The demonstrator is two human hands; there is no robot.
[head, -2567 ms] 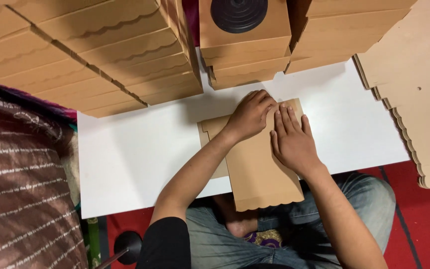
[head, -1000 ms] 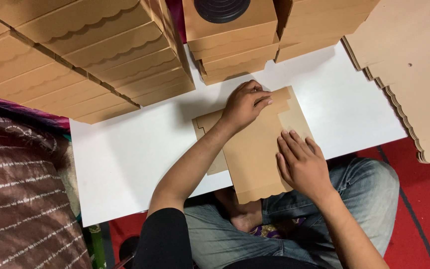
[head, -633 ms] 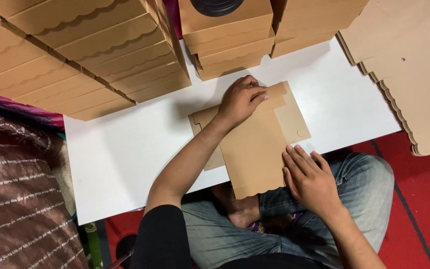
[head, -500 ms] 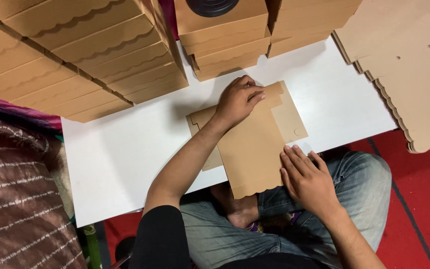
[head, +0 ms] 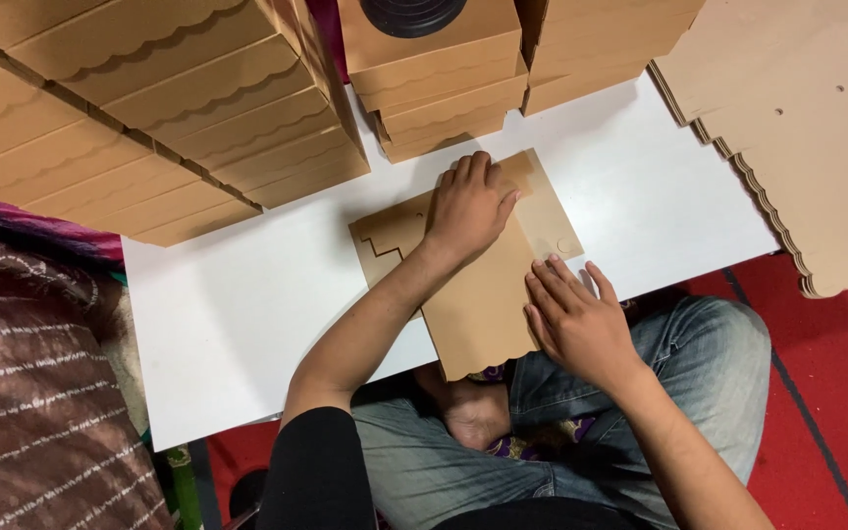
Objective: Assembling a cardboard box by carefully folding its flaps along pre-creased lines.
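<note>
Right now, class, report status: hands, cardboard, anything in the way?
Left hand flat on folded cardboard blank. Right hand pressing its lower edge. Stacked boxes just behind.

The left hand point(head: 468, 206) lies palm down, fingers together and pointing away from the body, the thumb spread out to the right. Its wrist is straight, and the bare forearm runs back and to the left to a bent elbow, where a black sleeve point(head: 311, 471) covers the upper arm. The right hand point(head: 576, 319) also lies flat, nearer the body, with the fingers point(head: 552, 285) slightly fanned and pointing up and to the left. Its forearm is bare and runs down to the lower right. Neither hand closes in a grip; both press down open. The two hands are near each other but apart.
</note>
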